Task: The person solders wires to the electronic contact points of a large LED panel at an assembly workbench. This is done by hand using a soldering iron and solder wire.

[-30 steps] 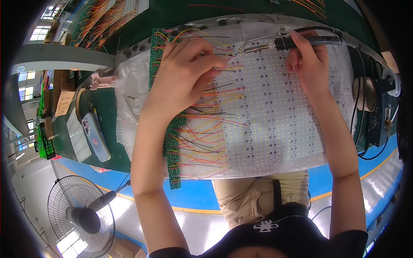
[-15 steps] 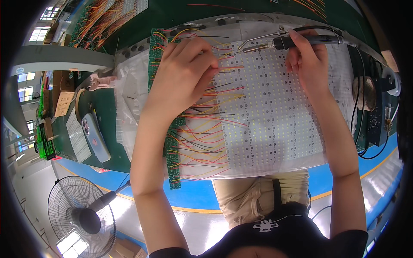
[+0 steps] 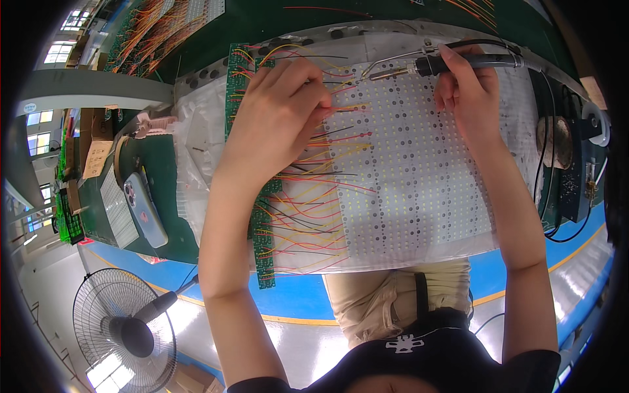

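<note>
The right hand [image 3: 473, 98] grips a soldering iron [image 3: 452, 63], fingers wrapped round its black handle; the tip points to nine o'clock, just short of the left hand [image 3: 278, 121]. That hand's fingers pinch narrow on thin wires [image 3: 341, 108] over the white board [image 3: 419, 177]. A phone [image 3: 145, 208] lies at nine o'clock, well apart.

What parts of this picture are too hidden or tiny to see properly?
Head view only:
- What the left hand pinches: its own fingers cover it.
- Where the soldering iron tip touches the white board: too small.
- Green strip under the forearm: hidden.
- Fan: cut off by the dark rim.
</note>
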The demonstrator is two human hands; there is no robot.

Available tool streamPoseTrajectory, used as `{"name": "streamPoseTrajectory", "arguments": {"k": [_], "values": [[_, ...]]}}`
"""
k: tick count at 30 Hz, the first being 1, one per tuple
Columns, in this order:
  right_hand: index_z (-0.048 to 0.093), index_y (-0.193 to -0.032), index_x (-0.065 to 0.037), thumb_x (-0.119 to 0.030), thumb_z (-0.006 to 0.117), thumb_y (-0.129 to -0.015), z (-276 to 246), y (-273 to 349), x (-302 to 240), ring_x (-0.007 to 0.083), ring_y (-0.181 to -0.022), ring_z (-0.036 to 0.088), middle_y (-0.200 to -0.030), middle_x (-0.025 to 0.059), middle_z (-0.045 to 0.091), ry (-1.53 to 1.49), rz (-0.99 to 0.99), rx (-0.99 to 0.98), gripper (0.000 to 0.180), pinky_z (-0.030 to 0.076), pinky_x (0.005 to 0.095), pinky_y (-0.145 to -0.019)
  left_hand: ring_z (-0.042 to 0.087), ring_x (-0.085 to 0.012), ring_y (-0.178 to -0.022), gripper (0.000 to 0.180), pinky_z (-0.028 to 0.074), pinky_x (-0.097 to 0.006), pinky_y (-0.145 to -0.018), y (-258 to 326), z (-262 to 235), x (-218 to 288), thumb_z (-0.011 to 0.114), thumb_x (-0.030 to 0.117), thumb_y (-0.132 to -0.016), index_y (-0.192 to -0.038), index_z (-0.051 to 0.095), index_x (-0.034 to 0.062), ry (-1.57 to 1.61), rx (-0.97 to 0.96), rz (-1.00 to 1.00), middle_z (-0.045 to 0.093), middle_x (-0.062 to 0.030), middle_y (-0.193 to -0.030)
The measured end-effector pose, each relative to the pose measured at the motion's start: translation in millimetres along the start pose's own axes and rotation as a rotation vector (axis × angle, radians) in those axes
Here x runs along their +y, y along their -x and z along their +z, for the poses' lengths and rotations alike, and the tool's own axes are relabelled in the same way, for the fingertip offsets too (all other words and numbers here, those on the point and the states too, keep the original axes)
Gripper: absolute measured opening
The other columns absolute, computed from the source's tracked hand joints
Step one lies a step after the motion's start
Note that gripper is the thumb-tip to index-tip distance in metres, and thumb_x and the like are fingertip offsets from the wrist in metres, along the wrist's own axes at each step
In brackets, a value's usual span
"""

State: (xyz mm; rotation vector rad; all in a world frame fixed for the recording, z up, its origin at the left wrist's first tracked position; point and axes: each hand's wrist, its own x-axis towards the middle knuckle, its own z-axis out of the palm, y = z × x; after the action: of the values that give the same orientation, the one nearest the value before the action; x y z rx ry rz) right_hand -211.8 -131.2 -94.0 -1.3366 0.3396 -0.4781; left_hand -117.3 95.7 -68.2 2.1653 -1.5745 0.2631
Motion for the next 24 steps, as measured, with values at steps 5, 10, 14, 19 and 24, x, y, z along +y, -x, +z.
{"name": "streamPoseTrajectory", "arguments": {"k": [5,10,14,19,24], "values": [[0.049,-0.080,-0.006,-0.020,0.059,-0.084,0.6,0.5,-1.0,0.0082,-0.038,0.036,-0.044,-0.0005,0.039,0.007,0.002,0.000,0.017,0.032,0.0247,-0.038,0.053,-0.0251,-0.081,0.017,0.041,-0.036,-0.071,-0.1,0.2,4.3,0.066,0.001,-0.064,-0.076,0.054,0.0040,-0.060,-0.029,-0.009,0.051,-0.0058,-0.087],[0.049,-0.080,-0.007,-0.020,0.059,-0.084,-1.0,-0.1,0.5,0.0085,-0.038,0.037,-0.045,-0.0004,0.040,0.001,0.005,-0.004,0.017,0.032,0.0248,-0.039,0.053,-0.0260,-0.081,0.018,0.042,-0.036,-0.072,0.1,2.1,4.4,0.065,-0.001,-0.064,-0.077,0.053,0.0034,-0.070,-0.007,-0.024,0.050,-0.0068,-0.089],[0.049,-0.080,-0.007,-0.020,0.059,-0.084,-0.2,0.2,-0.5,0.0089,-0.038,0.037,-0.045,-0.0001,0.040,-0.002,0.015,0.001,0.017,0.033,0.0250,-0.039,0.053,-0.0265,-0.082,0.019,0.042,-0.036,-0.072,1.6,1.3,2.2,0.065,-0.001,-0.064,-0.078,0.053,0.0034,-0.050,-0.014,-0.009,0.050,-0.0069,-0.089],[0.049,-0.081,-0.007,-0.020,0.059,-0.084,-0.1,-0.3,0.1,0.0090,-0.038,0.037,-0.045,0.0001,0.040,-0.006,0.015,-0.001,0.017,0.033,0.0251,-0.039,0.053,-0.0263,-0.081,0.019,0.041,-0.036,-0.071,2.0,-3.5,3.6,0.065,0.001,-0.064,-0.078,0.053,0.0036,-0.088,-0.040,-0.009,0.050,-0.0067,-0.090],[0.049,-0.081,-0.006,-0.020,0.059,-0.083,-1.0,-0.6,-0.2,0.0090,-0.037,0.037,-0.045,-0.0001,0.039,0.010,0.011,-0.001,0.018,0.033,0.0253,-0.039,0.053,-0.0259,-0.080,0.020,0.041,-0.036,-0.070,1.3,-4.0,3.9,0.065,0.001,-0.064,-0.079,0.053,0.0039,-0.107,-0.043,-0.018,0.050,-0.0066,-0.090]]}}
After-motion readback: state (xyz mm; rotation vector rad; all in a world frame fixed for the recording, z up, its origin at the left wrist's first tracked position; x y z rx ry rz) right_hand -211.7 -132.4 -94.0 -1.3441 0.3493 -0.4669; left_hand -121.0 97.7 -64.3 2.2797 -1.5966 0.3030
